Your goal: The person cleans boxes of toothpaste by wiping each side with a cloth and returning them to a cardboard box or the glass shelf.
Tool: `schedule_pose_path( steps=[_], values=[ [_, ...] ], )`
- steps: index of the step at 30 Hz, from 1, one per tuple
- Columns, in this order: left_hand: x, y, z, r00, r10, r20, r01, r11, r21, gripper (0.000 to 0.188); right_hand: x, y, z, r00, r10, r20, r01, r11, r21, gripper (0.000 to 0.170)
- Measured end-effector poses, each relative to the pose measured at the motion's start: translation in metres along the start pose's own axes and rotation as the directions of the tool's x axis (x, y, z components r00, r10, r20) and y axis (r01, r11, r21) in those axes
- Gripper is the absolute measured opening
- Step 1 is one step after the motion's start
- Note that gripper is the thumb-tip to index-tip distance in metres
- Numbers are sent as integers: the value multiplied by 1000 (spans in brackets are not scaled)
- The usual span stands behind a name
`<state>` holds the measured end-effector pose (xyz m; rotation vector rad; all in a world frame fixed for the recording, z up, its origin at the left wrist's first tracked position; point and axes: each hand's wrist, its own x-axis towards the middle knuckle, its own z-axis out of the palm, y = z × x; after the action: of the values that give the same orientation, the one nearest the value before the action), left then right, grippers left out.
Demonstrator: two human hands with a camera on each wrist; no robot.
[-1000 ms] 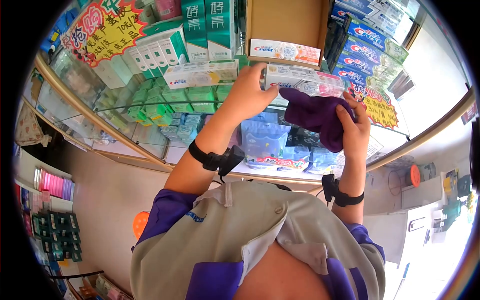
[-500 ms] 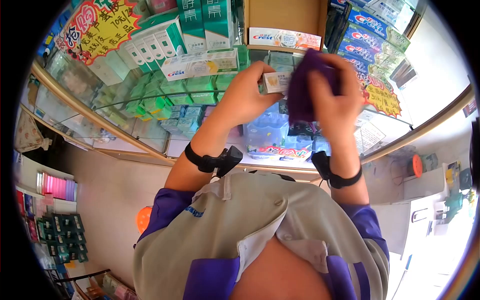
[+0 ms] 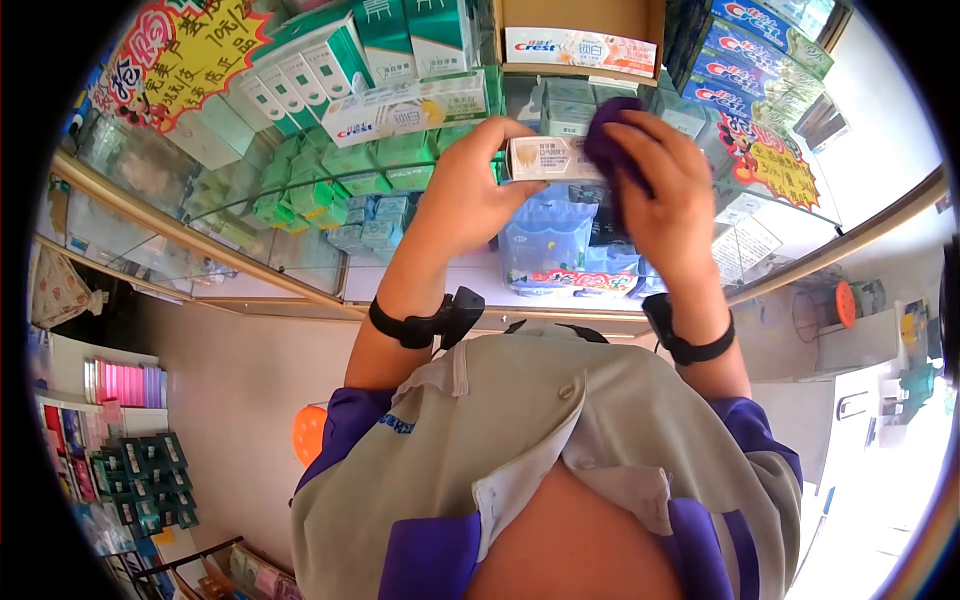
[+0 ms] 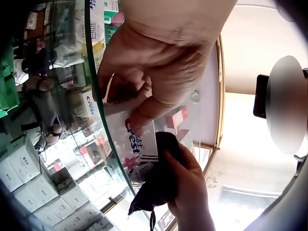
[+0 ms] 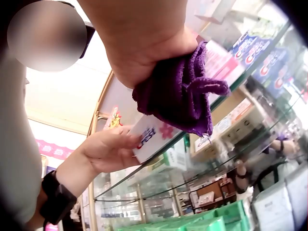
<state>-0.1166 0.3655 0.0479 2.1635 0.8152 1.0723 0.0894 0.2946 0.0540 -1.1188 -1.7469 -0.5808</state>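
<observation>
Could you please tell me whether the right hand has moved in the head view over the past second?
Yes: the right hand, gripping the purple cloth, has shifted left, away from the right-side yellow promotional sign.

Pale floor separates stocked shelves from the gold-edged glass counter.

I see a yellow price sign at upper left and blue Crest toothpaste boxes stacked at right.

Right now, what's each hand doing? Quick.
Left hand: closed, fingers pinching one end of a Crest box.
Right hand: closed, holding a bunched purple cloth against that box.
</observation>
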Motion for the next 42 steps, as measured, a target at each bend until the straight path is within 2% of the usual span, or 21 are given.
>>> schedule_pose_path(
  steps=[4,8,11,12,17,19,20,22,24,25,26,28,31,34,36,37,38,39,40,41,42],
  values=[
    [0,-10,0,998,52,-25,-54,997,-62,39,-2,26,-25,991,129,-44,-131,990,-53,38],
    [6,-14,0,996,39,-79,-44,997,-65,41,10,5,-20,997,-8,-81,-8,980,-201,40],
    [6,-18,6,993,35,-117,-59,976,-211,44,14,-39,14,995,-100,13,100,995,6,34],
    [5,-16,4,990,103,-99,-114,987,-115,47,12,-47,24,989,-128,70,122,989,78,32],
    [2,-26,4,994,39,-102,-57,984,-172,63,21,-44,14,989,-49,141,43,998,48,25],
    [2,-20,1,994,22,-104,-37,988,-147,62,22,-38,2,987,50,155,-46,999,-28,20],
    [1,-17,1,995,8,-102,-22,990,-137,61,25,-37,-5,981,68,180,-47,992,-115,21],
    [2,-18,3,993,31,-112,-43,993,-113,58,29,-38,0,980,58,189,-33,990,-134,20],
    [4,-17,4,993,73,-89,-81,993,-88,56,26,-45,21,988,-18,152,19,1000,-3,19],
    [2,-16,2,987,124,-101,-129,991,-38,54,23,-50,36,988,-123,92,116,990,83,20],
    [1,-15,0,978,182,-103,-181,983,14,52,19,-60,38,983,-107,147,98,993,66,23],
    [2,-17,-3,974,221,-57,-219,975,35,51,18,-57,40,991,-80,108,65,989,133,23],
    [4,-26,0,998,24,-50,-24,1000,-12,50,12,-43,18,994,-31,108,24,997,71,21],
    [8,-19,-4,999,-8,41,10,999,-53,50,3,-19,-37,971,198,134,-186,977,-100,23],
    [10,-12,-6,998,-51,22,53,992,-117,49,2,-5,-62,952,297,73,-288,951,-110,29],
    [12,-8,-9,1000,-18,16,17,999,42,49,5,1,-69,966,253,-57,-259,955,-144,31],
    [15,-3,-9,1000,18,15,-21,980,199,49,4,5,-74,927,363,-91,-372,921,-116,31],
    [16,3,-8,1000,19,18,-22,979,203,49,0,16,-73,902,417,-110,-422,907,-19,30],
    [18,10,-7,994,108,5,-102,930,354,50,-6,27,-68,871,475,-126,-469,880,80,29],
    [21,17,-5,980,200,9,-178,850,496,51,-13,33,-61,830,556,-48,-540,822,181,29],
    [25,25,-1,979,205,20,-187,846,500,51,-21,37,-52,783,621,39,-606,747,272,29]
  ],
)
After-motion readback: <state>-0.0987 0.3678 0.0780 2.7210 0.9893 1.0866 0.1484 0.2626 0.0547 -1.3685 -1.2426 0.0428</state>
